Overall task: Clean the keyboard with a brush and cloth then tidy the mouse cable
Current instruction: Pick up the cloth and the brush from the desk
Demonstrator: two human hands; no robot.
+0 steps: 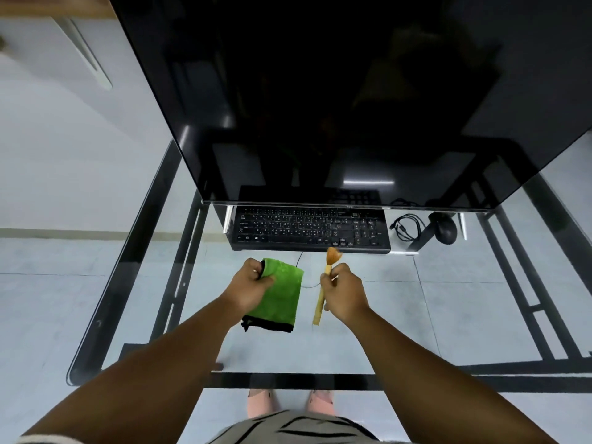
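I see a dark monitor (336,100) overhanging the keyboard (312,230) on the glass desk (416,315); mouse (447,230) w/ coiled cable (407,227) at right. Left hand (251,285) fingers curl round green cloth (280,296); right hand (346,293) pinches brush (325,283), long axis upright, bristles toward keyboard.

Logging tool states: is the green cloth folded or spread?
Folded: the green cloth hangs as a compact doubled rectangle from the left hand.

keyboard (312,230): far edge hidden under monitor (320,100), legends too small to read | brush (323,283): mid-handle hidden inside right hand (344,293) | cloth (280,294): left edge hidden under left hand (251,283)
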